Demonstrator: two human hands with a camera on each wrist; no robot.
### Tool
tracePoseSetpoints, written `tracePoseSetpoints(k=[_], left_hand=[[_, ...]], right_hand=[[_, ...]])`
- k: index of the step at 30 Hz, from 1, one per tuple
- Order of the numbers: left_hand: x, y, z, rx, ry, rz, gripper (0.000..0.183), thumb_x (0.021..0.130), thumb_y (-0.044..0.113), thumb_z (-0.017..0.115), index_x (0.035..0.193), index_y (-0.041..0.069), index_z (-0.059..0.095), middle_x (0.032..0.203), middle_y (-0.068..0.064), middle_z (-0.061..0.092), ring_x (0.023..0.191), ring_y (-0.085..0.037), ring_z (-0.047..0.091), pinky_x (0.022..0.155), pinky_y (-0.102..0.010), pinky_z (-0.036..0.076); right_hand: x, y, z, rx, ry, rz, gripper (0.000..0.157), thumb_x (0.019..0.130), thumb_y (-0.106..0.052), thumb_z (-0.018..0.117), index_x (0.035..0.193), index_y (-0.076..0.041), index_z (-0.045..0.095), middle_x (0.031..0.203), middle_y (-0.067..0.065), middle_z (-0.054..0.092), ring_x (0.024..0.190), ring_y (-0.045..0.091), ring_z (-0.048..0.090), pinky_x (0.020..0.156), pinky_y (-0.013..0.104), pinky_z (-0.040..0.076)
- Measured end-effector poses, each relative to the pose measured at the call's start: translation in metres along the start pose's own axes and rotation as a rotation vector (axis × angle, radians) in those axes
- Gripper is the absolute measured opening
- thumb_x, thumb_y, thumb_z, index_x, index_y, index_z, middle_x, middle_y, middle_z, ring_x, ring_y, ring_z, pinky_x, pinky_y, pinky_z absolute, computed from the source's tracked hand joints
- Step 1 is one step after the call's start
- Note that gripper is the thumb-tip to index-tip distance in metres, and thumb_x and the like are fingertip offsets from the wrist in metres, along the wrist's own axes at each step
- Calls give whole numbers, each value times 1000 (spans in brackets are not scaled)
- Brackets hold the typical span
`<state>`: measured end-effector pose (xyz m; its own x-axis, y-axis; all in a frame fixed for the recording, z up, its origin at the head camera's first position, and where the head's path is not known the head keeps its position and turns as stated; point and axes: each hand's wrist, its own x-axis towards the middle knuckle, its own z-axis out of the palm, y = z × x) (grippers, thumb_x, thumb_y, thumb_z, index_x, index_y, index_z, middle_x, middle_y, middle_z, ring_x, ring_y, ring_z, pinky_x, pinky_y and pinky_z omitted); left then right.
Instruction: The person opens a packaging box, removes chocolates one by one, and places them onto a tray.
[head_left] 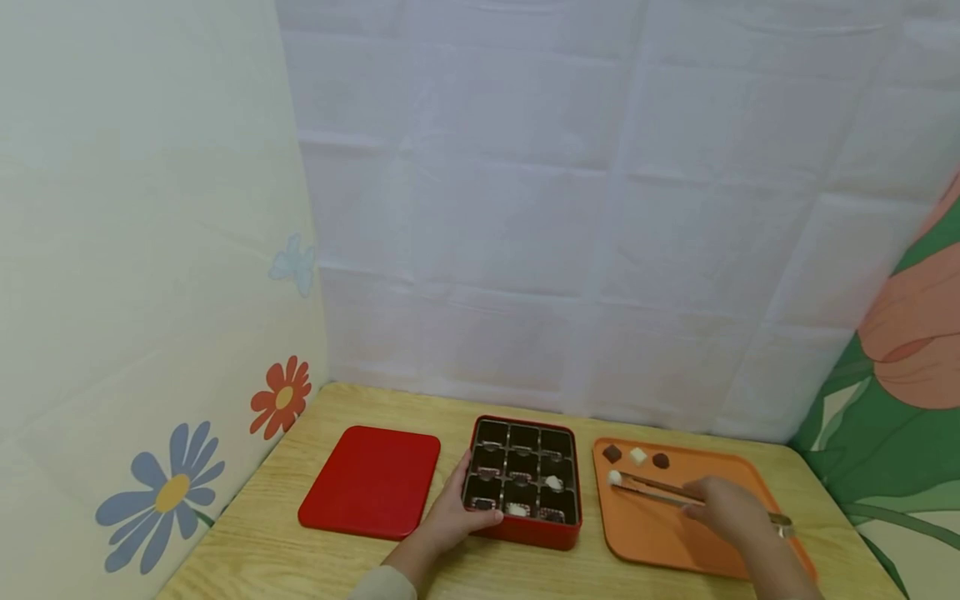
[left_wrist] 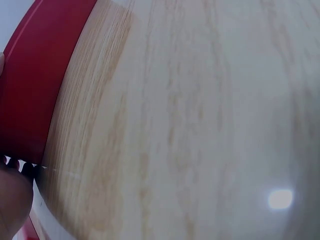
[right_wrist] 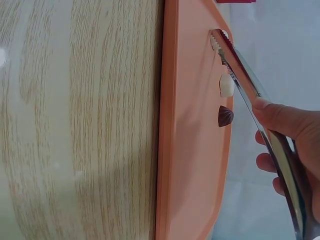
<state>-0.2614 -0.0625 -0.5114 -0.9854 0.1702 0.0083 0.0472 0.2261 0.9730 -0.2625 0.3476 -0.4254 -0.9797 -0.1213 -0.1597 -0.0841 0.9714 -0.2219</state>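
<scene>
My left hand [head_left: 450, 518] grips the near left corner of a red box [head_left: 528, 531], thumb over its front edge. Dark compartments divide the box. One white chocolate [head_left: 553, 482] shows in the right column and another [head_left: 517, 509] in the front row; contents of several other compartments are hard to make out. My right hand [head_left: 726, 507] holds metal tongs [right_wrist: 241, 67] over an orange tray [head_left: 675, 537]. Their tips are at a white chocolate [head_left: 615, 477] on the tray's left side. Behind it sit a dark chocolate [head_left: 612, 453], a white one [head_left: 637, 456] and another dark one [head_left: 661, 460].
A flat red lid [head_left: 371, 479] lies on the wooden table [head_left: 382, 406] left of the box. The tray has a raised rim and stands just right of the box. A white cloth [head_left: 480, 250] hangs behind the table, with flower-printed cloths at both sides.
</scene>
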Motion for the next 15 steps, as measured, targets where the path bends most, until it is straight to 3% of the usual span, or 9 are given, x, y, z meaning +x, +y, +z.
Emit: tracePoseSetpoints(k=[15], left_hand=[[2, -1, -1, 12, -10, -4, 113, 74, 21, 86, 159, 15, 12, 159, -27, 19, 138, -47, 30, 108, -65, 30]], right_hand=[[-2, -5, -8, 84, 24, -10, 52, 83, -37, 75, 121, -3, 68, 118, 19, 69, 107, 41, 63, 85, 56, 50]])
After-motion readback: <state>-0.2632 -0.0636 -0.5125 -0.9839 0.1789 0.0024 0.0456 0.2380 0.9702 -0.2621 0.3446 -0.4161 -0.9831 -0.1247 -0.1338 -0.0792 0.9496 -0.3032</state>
